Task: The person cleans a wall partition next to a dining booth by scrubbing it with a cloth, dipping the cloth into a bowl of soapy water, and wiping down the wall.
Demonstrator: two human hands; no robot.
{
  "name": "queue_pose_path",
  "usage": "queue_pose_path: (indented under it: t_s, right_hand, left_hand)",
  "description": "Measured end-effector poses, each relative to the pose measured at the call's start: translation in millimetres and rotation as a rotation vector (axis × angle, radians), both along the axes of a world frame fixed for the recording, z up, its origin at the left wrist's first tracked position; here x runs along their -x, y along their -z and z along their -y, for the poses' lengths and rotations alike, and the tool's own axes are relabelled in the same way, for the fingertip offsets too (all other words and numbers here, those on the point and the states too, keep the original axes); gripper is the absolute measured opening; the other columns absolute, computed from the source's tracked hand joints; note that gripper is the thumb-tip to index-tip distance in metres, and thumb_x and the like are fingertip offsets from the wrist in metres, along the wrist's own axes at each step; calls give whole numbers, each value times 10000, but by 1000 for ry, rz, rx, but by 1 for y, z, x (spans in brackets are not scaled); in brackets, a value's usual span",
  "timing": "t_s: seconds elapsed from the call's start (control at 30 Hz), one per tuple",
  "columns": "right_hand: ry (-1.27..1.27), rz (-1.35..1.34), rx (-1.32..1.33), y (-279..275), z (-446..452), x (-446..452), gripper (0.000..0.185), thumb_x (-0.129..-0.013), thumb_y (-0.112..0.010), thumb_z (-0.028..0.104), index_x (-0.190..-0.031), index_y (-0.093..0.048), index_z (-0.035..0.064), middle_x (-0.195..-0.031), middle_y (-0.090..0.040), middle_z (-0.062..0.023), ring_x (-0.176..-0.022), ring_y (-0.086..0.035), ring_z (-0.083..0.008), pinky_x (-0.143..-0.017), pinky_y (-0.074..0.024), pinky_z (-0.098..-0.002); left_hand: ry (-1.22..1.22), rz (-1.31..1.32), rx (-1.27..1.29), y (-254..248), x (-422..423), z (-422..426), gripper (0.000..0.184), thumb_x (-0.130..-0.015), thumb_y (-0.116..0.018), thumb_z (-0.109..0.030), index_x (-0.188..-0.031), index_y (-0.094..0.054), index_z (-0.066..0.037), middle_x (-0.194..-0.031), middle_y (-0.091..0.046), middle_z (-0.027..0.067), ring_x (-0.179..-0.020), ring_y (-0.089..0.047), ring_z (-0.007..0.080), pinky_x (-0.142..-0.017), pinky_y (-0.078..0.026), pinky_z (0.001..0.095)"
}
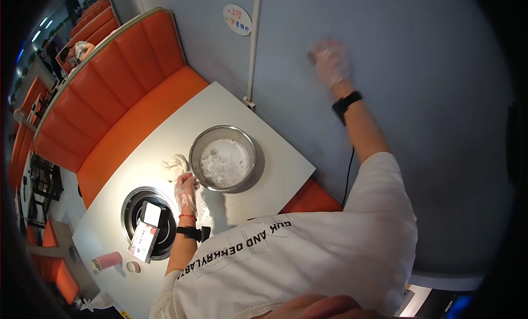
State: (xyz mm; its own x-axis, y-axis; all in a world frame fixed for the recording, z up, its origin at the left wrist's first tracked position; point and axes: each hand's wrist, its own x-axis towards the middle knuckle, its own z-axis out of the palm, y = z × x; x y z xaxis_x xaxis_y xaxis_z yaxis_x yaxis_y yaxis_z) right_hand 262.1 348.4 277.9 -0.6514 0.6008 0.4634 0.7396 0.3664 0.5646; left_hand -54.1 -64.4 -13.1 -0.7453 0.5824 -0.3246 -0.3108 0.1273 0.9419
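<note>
At the lower left rim of a metal bowl point(194, 178) is my left hand point(186, 192), in a clear plastic glove, its fingers curled closed on the bowl's edge. White foamy liquid point(224, 162) fills much of the bowl. A crumpled pale cloth point(174, 167) lies beside these fingers on the white table point(291, 167). Higher up, my right hand point(331, 61), also in a clear glove, is at the blue-grey wall point(429, 88). Motion blurs its fingers, and whether it holds anything cannot be made out. Both wrists carry black bands.
A round black recess point(130, 217) in the table has a white box point(144, 241) over it. Near it are a pink cylinder point(106, 260) and a small round lid point(133, 266). An orange booth seat point(129, 112) borders the table. A black cable point(348, 176) hangs by the wall. People sit and stand far left.
</note>
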Motion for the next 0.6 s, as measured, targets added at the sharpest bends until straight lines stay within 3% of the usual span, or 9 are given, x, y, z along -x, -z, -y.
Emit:
queue_pose_path:
  t_s: [0.07, 0.17, 0.2, 0.27, 0.33, 0.43, 0.53, 0.6]
  right_hand:
    - [-25, -172, -402, -78, -13, -20, 198, -962, -585, 261, -1081, -711, 166, -1117, -651, -72, -1071, -593, -270, -849, -487, -420]
    - [20, -430, -956, -185, -28, -62, 205, -950, -598, 256, -989, -712, 89, -970, -689, -109, -880, -660, -292, -681, -523, -408]
    - [-71, -663, -849, -213, -3, -61, 178, -918, -645, 213, -987, -733, 74, -1008, -706, -112, -975, -653, -294, -871, -536, -419]
    - [479, -276, -941, -158, -61, -63, 229, -940, -597, 255, -977, -703, 56, -950, -683, -120, -857, -663, -310, -675, -544, -431]
    - [201, -111, -681, -98, -43, -53, 192, -932, -587, 231, -981, -729, 113, -1051, -669, -90, -961, -639, -288, -782, -509, -452]
    - [-11, 53, 37, 10, -6, -40, 208, -919, -571, 195, -986, -768, 198, -1204, -648, -44, -1117, -602, -256, -942, -458, -483]
    - [-28, -102, 227, 10, 19, -34, 200, -918, -568, 198, -933, -767, 212, -1199, -649, -35, -1145, -585, -237, -924, -463, -442]
    - [134, -71, -167, -33, 14, -24, 189, -928, -575, 215, -971, -759, 225, -1185, -648, -29, -1158, -577, -238, -909, -469, -431]
  left_hand:
    - [-13, -18, 69, 17, -2, 11, 191, -915, -597, -127, -1072, -613, -19, -866, -651, 72, -690, -622, 147, -636, -511, 280]
    - [123, -10, 276, 40, -11, 25, 150, -868, -578, -89, -1004, -611, -35, -785, -621, 56, -633, -622, 167, -564, -493, 280]
    - [206, -81, 373, 65, -13, 28, 152, -865, -588, -114, -996, -615, -42, -772, -633, 57, -623, -628, 168, -554, -495, 288]
    - [366, -233, 595, 82, -19, 32, 179, -851, -621, -170, -974, -631, -40, -780, -686, 85, -609, -640, 164, -550, -501, 294]
    - [490, -422, 718, 121, -22, 30, 224, -829, -651, -203, -976, -674, -35, -811, -722, 106, -656, -672, 190, -605, -529, 310]
    - [619, -513, 774, 124, -36, 25, 280, -782, -709, -233, -979, -698, -35, -832, -729, 95, -701, -687, 211, -648, -541, 318]
    - [728, -512, 762, 136, -33, 21, 335, -740, -748, -249, -988, -709, -27, -833, -726, 88, -725, -688, 206, -660, -539, 318]
    - [727, -429, 800, 133, -34, 33, 318, -719, -757, -254, -942, -729, -29, -816, -725, 86, -720, -681, 196, -652, -534, 318]
